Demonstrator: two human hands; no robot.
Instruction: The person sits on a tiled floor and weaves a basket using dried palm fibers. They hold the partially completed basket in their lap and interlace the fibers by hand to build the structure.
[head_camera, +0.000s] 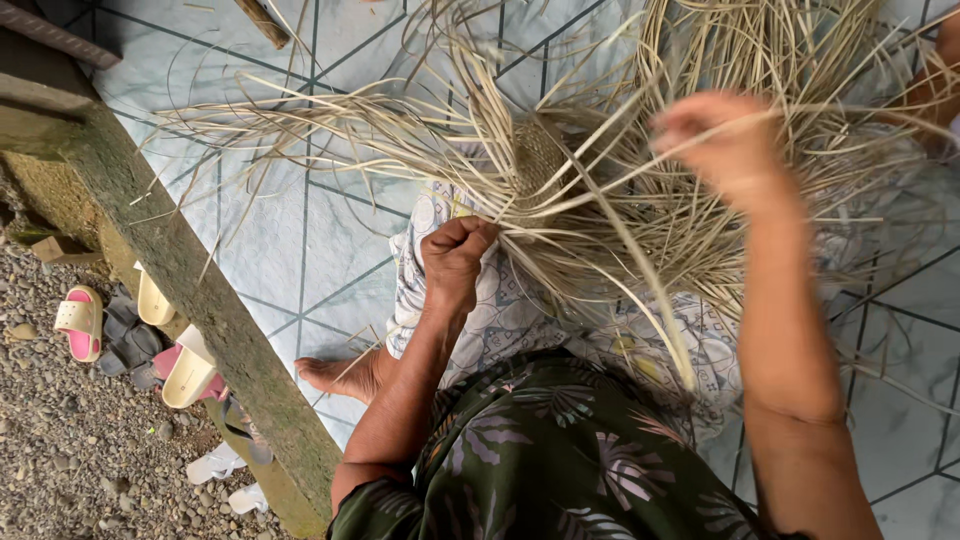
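Nearest the camera is the dark leaf-print top (560, 460) of the seated person, with a pale patterned cloth (520, 310) over the lap. On it the left hand (455, 255) is a closed fist, pinning a bundle of dry straw strands (600, 230) just beside the small woven piece (540, 155) they spread out from. The right hand (725, 140), blurred, is raised with a single strand pinched in its fingers. The step in hand looks like plaiting; the next move likely calls for laying that strand across while the fist holds tension. Beyond lies the tiled floor (280, 230).
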